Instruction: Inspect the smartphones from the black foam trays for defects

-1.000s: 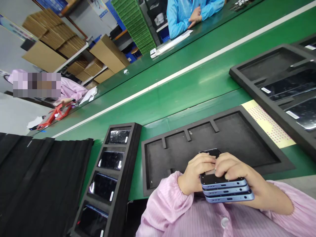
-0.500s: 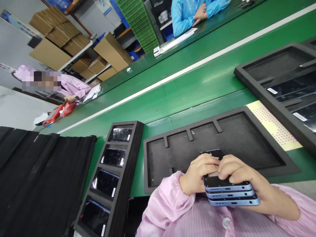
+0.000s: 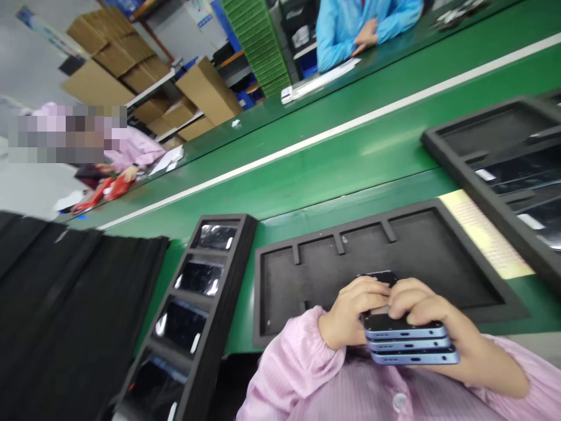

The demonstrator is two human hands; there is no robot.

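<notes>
A stack of three blue-edged phones (image 3: 409,344) is held in front of my chest, with the port ends toward me. My left hand (image 3: 357,310) grips the stack from its left side, fingers over the top. Around the right side my right hand (image 3: 432,307) is closed, its fingertips pressing on the upper face. Part of the top phone is hidden beneath my fingers. Just beyond my hands lies a black foam tray (image 3: 324,275) with divider ribs and no phones showing in its slots.
To the left stands a foam tray (image 3: 223,286) with several dark-screened phones, beside black sheeting (image 3: 65,316). At right, another foam tray (image 3: 456,158) holds phones, near a yellow dotted sheet (image 3: 482,234). Across the green bench (image 3: 333,158) are a blue-sleeved person (image 3: 333,35) and a pink-sleeved person (image 3: 140,149).
The view has shifted slightly. My hands keep the same hold on the phone stack. The pink-sleeved person across the bench has moved a little.
</notes>
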